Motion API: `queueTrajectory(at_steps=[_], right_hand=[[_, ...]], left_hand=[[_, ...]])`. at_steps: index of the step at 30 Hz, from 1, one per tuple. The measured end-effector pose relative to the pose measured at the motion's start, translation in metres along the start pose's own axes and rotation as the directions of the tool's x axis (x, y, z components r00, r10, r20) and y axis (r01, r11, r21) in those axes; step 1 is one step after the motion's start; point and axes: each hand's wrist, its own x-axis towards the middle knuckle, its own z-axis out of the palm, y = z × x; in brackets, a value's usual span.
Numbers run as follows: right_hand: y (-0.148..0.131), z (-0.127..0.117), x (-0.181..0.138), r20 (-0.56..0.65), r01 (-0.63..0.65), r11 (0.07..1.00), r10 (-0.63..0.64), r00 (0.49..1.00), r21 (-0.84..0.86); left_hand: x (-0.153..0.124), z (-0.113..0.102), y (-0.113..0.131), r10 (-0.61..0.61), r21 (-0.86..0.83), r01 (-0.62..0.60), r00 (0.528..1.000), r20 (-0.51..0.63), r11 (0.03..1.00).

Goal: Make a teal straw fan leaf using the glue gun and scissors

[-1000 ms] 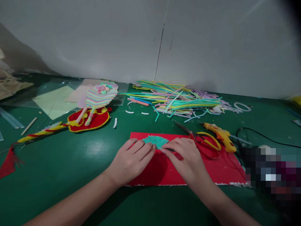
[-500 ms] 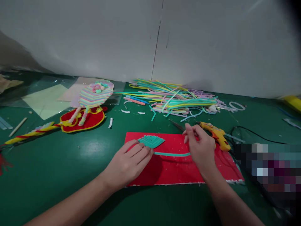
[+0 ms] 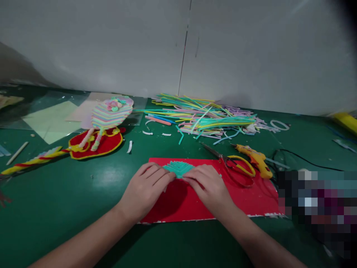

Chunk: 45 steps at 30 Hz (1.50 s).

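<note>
A small teal leaf shape (image 3: 177, 168) made of folded strips lies on a red sheet (image 3: 251, 201) on the green table. My left hand (image 3: 146, 189) rests flat on the sheet, fingertips touching the leaf's left side. My right hand (image 3: 208, 186) lies beside it with its fingertips pressing on the leaf's lower right edge. A teal strip runs under my right hand; whether the fingers pinch it is hidden.
Scissors with red and yellow handles (image 3: 232, 163) lie on the sheet's right end, next to a yellow glue gun (image 3: 255, 158). A heap of coloured strips (image 3: 203, 117) lies behind. A red and pastel craft piece (image 3: 102, 130) sits at left. A black cable (image 3: 304, 158) runs at right.
My right hand came back from near the scissors and glue gun to the teal leaf. The long teal strip seen stretched across the sheet is now under that hand.
</note>
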Motion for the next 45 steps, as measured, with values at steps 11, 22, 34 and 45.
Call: queueTrajectory(at_steps=[11,22,34,45], right_hand=[[0.021,-0.009,0.003,-0.048,-0.269,0.943,0.284,0.958,0.198],[0.010,-0.005,-0.011,-0.026,-0.194,0.977,0.197,0.980,0.090],[0.003,0.007,-0.014,0.041,-0.117,0.989,0.121,0.992,-0.092],[-0.002,0.015,-0.006,0.063,-0.071,0.987,0.081,0.995,-0.141]], left_hand=[[-0.006,0.000,-0.047,-0.333,0.103,0.342,0.938,-0.099,0.934],[-0.011,-0.003,0.022,0.025,0.038,-0.025,1.000,0.006,0.999],[-0.025,0.007,0.043,-0.061,0.105,0.046,0.987,0.152,0.993],[-0.033,0.011,0.043,-0.171,0.156,0.142,0.967,0.190,0.977]])
